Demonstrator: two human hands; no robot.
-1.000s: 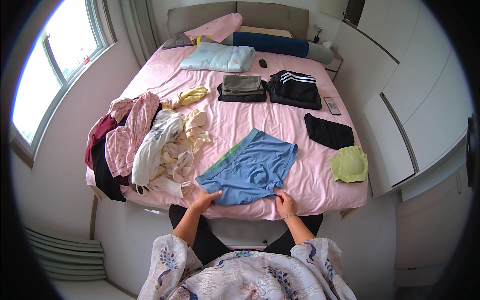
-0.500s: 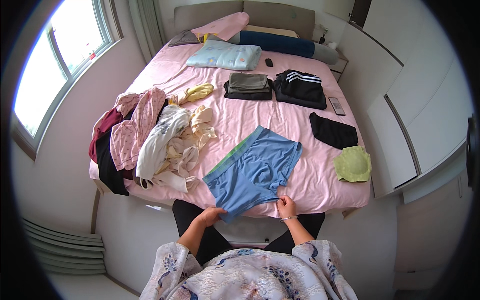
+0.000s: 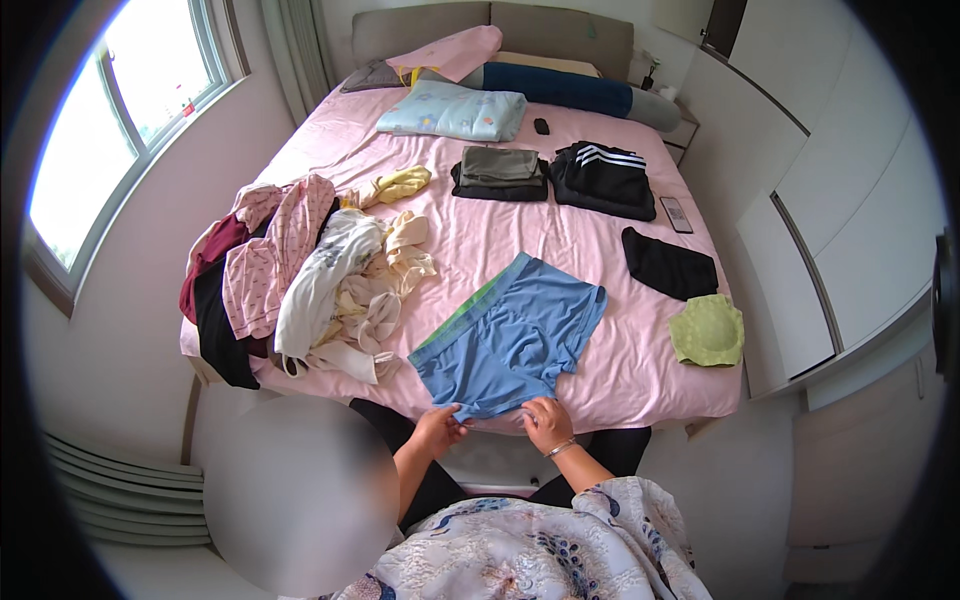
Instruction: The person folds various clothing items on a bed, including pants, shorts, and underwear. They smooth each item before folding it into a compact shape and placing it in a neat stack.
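Both forearms are extended forward from the lower edge of the view to the near edge of the bed [image 3: 640, 380]. The left hand [image 3: 440, 428] is curled, its fingers pinched on the near hem of the blue shorts [image 3: 515, 335]; the right hand [image 3: 547, 422], a thin bracelet at its wrist, is closed in the same way on that hem just beside it. The two hands are held near each other.

The shorts are made of a smooth, thin knit with a green band along the waist, and are spread flat on the pink, lightly creased sheet at the near edge, toward its middle. Their long axis is laid obliquely: the waistband is turned toward the far right, the leg openings toward the person.

A loose heap of unfolded clothes [image 3: 300, 280], in cream, pink print, maroon and black, is piled along the left edge. A folded black garment [image 3: 668, 265] and a rounded pale-green piece [image 3: 708, 330] are set near the right edge. Two folded dark stacks [image 3: 555, 175] are placed farther up, before the pillows [image 3: 455, 110].
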